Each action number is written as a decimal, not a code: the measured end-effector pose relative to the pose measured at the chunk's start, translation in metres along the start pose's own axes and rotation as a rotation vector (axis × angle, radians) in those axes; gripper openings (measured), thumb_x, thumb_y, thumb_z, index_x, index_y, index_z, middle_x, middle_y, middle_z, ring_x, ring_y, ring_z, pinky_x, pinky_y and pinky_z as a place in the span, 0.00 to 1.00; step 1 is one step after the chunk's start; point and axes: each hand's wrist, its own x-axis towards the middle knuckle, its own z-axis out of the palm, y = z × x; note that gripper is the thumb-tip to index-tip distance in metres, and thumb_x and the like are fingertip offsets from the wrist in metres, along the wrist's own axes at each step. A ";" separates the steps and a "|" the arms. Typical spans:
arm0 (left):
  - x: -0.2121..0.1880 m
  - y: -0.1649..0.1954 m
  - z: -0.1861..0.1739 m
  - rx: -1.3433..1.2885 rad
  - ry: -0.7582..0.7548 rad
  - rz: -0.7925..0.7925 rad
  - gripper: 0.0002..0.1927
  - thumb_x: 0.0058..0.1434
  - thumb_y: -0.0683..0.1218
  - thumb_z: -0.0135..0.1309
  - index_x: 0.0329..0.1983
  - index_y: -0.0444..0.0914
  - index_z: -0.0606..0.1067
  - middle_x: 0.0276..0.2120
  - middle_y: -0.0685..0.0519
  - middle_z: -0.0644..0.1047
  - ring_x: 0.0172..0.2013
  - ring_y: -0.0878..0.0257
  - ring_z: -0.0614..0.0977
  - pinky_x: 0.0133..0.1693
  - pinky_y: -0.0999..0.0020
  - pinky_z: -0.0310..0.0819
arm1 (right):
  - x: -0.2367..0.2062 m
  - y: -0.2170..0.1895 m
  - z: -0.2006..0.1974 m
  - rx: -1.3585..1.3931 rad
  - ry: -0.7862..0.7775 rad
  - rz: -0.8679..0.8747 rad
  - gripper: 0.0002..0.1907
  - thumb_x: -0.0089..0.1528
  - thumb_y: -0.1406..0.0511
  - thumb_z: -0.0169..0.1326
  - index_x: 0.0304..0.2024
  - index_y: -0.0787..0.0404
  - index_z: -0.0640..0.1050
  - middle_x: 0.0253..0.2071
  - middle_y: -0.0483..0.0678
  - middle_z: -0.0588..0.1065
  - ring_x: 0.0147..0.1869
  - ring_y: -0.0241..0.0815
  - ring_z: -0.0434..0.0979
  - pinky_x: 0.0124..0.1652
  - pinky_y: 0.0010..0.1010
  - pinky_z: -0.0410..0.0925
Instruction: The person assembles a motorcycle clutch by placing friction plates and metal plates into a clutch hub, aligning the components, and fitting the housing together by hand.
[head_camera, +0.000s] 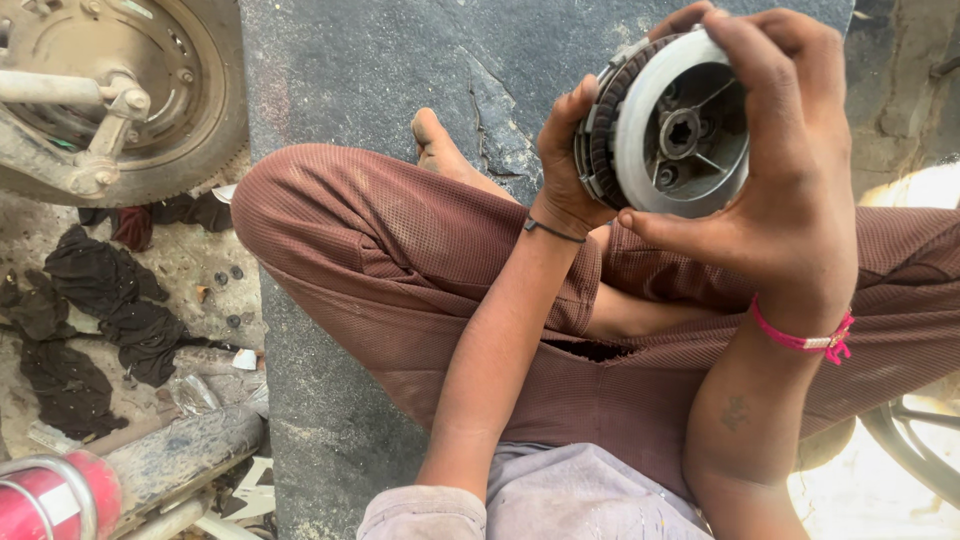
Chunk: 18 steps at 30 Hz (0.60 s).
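Note:
I hold a round grey metal clutch assembly (672, 130) with dark ribbed plates along its rim, raised above my crossed legs. My left hand (562, 165) cups its left edge from behind, a thin black band on the wrist. My right hand (790, 170) wraps over its top and right side, thumb under the rim, a pink thread on the wrist. The hub with a splined centre hole faces me.
I sit cross-legged in brown trousers on a dark cracked slab (400, 60). A motorcycle wheel with drum hub (110, 90) stands at top left. Black rags (90, 310), small bolts and a dirty exhaust pipe (180, 455) lie on the ground at left.

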 end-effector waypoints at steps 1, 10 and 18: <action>0.000 0.000 -0.001 -0.022 -0.002 -0.002 0.47 0.66 0.68 0.53 0.75 0.35 0.53 0.63 0.37 0.67 0.64 0.48 0.73 0.66 0.56 0.72 | 0.000 0.000 0.001 0.000 -0.008 0.000 0.54 0.48 0.57 0.77 0.70 0.64 0.63 0.61 0.60 0.62 0.64 0.55 0.69 0.61 0.40 0.70; 0.003 -0.002 -0.004 -0.065 -0.054 0.049 0.50 0.66 0.67 0.56 0.77 0.33 0.51 0.62 0.36 0.70 0.60 0.48 0.76 0.60 0.54 0.78 | -0.021 0.009 -0.007 0.126 0.112 0.069 0.55 0.49 0.61 0.78 0.70 0.65 0.61 0.64 0.55 0.65 0.65 0.50 0.69 0.62 0.39 0.68; 0.010 0.007 0.003 -0.249 -0.166 -0.063 0.51 0.59 0.65 0.60 0.77 0.43 0.49 0.63 0.26 0.62 0.57 0.33 0.75 0.45 0.37 0.84 | -0.064 0.052 -0.016 0.587 0.207 0.412 0.48 0.56 0.69 0.75 0.72 0.69 0.62 0.64 0.50 0.67 0.67 0.41 0.70 0.67 0.30 0.70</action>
